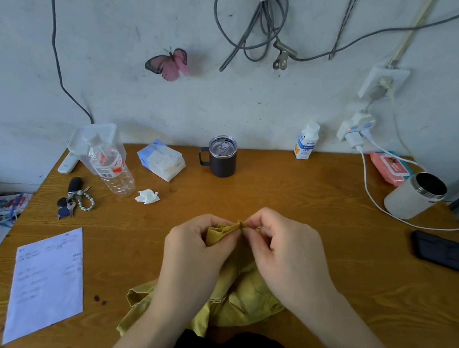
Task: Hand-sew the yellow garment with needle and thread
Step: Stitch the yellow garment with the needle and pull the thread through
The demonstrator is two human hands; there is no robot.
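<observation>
The big wooden table has the yellow garment on its near edge, bunched up right in front of the person. The left hand curls its fingers round a fold of the cloth. The right hand pinches the bunched tip just beside it with bent fingers. A needle cannot be made out.

A wooden desk stands against a scuffed white wall; grey cables hang above, and a socket sits over the desk's right back corner.
</observation>
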